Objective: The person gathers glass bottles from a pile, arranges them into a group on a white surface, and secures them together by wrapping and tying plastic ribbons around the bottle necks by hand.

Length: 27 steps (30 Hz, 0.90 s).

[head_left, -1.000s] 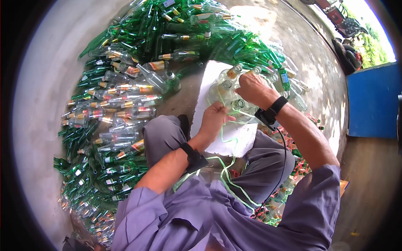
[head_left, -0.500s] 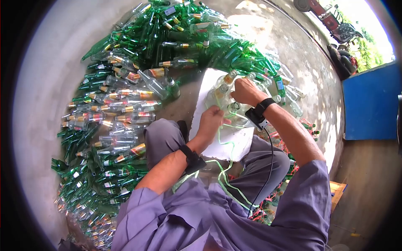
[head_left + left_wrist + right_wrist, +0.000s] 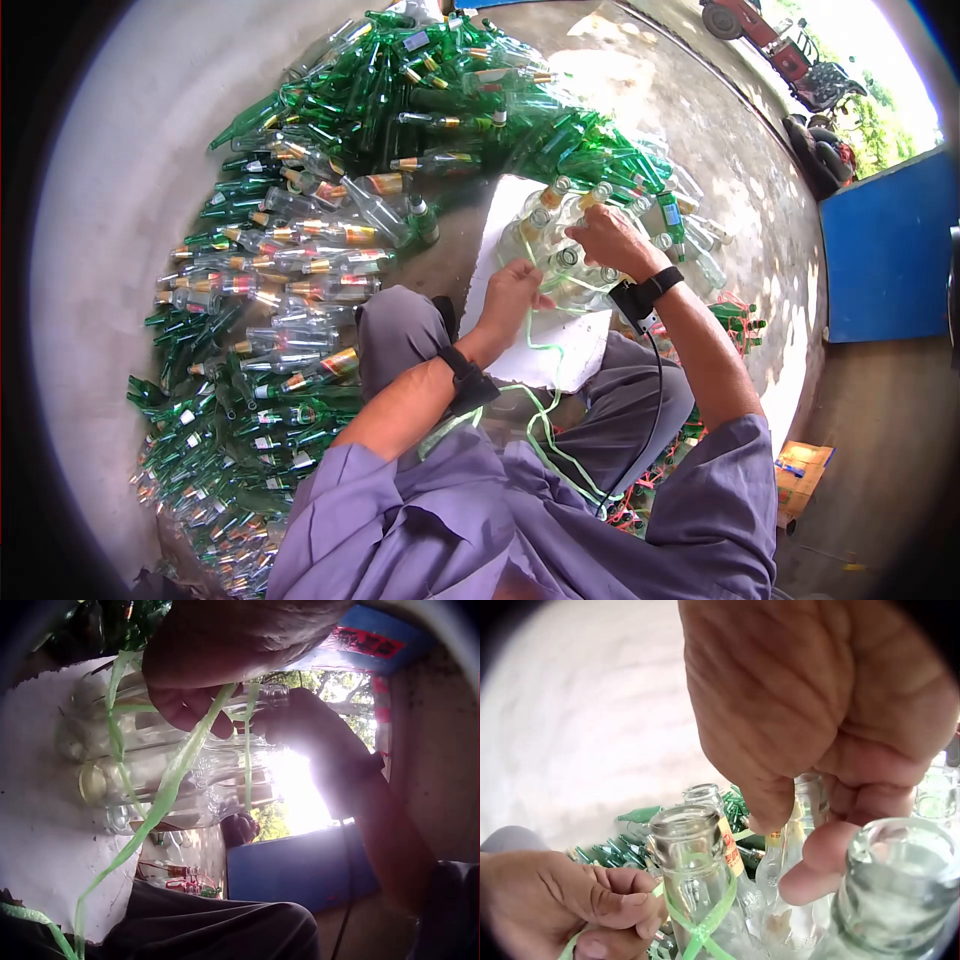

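Clear glass bottles stand upright in a tight group on a white board (image 3: 485, 290). Pale green ribbon (image 3: 169, 787) runs among their necks, crossing on the front bottle (image 3: 694, 881) in the right wrist view. On the near left side of the group, my left hand (image 3: 512, 300) pinches the ribbon; its curled fingers (image 3: 619, 907) lie beside that bottle. My right hand (image 3: 620, 243) reaches over the group from the right, fingers (image 3: 821, 862) curled round a clear bottle neck (image 3: 810, 799). The ribbon passes close to its fingertips; whether they pinch it is hidden.
Many green bottles (image 3: 350, 105) and clear labelled bottles (image 3: 330, 262) lie piled left of and beyond the board. Grey-trousered knees (image 3: 400, 325) flank it. Loose ribbon (image 3: 545, 430) trails over the lap. A blue panel (image 3: 885, 255) stands at right, with a cardboard box (image 3: 803, 475) below.
My right hand has shifted slightly towards the body over the bottles, uncovering a far bottle neck. My left hand keeps its pinch on the ribbon, nearly still. The head view has shifted.
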{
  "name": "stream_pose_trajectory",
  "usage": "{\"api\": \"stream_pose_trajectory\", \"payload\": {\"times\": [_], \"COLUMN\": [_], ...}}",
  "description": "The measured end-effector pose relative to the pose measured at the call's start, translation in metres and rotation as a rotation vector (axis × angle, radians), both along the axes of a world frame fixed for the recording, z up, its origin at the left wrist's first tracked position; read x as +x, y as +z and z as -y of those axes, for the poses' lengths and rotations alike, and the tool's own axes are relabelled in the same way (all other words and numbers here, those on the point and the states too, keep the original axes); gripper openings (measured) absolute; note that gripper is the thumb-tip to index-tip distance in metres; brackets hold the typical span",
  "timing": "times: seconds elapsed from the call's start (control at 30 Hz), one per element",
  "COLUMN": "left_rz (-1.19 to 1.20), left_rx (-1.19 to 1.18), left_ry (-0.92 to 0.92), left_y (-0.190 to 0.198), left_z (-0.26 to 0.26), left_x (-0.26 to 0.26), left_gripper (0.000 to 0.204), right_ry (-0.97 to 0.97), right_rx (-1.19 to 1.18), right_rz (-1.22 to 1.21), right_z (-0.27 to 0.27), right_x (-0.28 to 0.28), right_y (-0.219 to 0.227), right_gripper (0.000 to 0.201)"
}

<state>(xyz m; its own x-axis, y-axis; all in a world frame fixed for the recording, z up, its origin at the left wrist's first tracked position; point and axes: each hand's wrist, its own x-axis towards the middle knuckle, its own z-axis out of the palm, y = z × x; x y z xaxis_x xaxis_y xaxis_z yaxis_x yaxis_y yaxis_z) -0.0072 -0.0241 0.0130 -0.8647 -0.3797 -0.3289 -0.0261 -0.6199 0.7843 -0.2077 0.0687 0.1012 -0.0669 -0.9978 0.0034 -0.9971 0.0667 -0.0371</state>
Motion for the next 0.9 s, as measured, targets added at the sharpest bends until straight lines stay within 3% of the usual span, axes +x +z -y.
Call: {"api": "stream_pose_trajectory", "payload": {"times": [0.1,0.17,0.23,0.3,0.33,0.43,0.47,0.57,0.63,0.7,0.8,0.83,0.9], "left_rz": [-0.025,-0.004,0.017,0.039,0.011,0.008,0.035,0.03,0.012,-0.009,-0.007,-0.016,-0.021], "left_rx": [-0.004,-0.023,-0.033,-0.036,-0.036,-0.023,-0.011,-0.027,-0.043,-0.059,-0.116,-0.115,-0.115], "left_ry": [-0.01,0.005,-0.003,-0.015,-0.017,-0.035,-0.051,-0.089,-0.106,-0.118,-0.111,-0.103,-0.098], "left_y": [-0.001,0.002,0.004,0.003,-0.001,0.008,0.013,0.014,0.017,0.02,0.023,0.022,0.022], "left_z": [-0.002,-0.003,-0.002,-0.003,-0.004,-0.003,-0.004,-0.004,-0.007,-0.011,-0.017,-0.018,-0.018], "left_x": [0.0,0.002,0.004,0.007,0.008,0.014,0.017,0.021,0.024,0.025,0.027,0.028,0.029], "left_gripper": [0.014,0.014,0.014,0.015,0.015,0.015,0.014,0.013,0.013,0.015,0.02,0.022,0.024], "right_ry": [-0.028,-0.8,-0.768,-0.372,-0.595,-0.678,-0.71,-0.766,-0.707,-0.61,-0.791,-0.788,-0.914], "right_rx": [-0.001,0.177,0.201,-0.223,-0.314,-0.512,-0.441,-0.378,-0.29,-0.327,-0.286,-0.293,-0.275], "right_rz": [-0.012,0.715,0.712,0.191,0.318,0.304,0.364,0.461,0.604,0.47,1.01,1.013,1.339], "right_z": [0.002,0.013,0.0,-0.017,-0.013,-0.023,-0.03,-0.037,-0.039,-0.035,-0.022,-0.019,-0.017], "right_x": [0.015,0.035,0.018,0.011,0.047,0.096,0.115,0.129,0.141,0.141,0.138,0.136,0.134], "right_y": [0.017,0.045,0.019,-0.015,0.029,0.051,0.052,0.039,0.014,-0.007,-0.014,-0.015,-0.025], "right_gripper": [0.015,0.022,0.032,0.033,0.03,0.029,0.027,0.027,0.032,0.029,0.033,0.033,0.029]}}
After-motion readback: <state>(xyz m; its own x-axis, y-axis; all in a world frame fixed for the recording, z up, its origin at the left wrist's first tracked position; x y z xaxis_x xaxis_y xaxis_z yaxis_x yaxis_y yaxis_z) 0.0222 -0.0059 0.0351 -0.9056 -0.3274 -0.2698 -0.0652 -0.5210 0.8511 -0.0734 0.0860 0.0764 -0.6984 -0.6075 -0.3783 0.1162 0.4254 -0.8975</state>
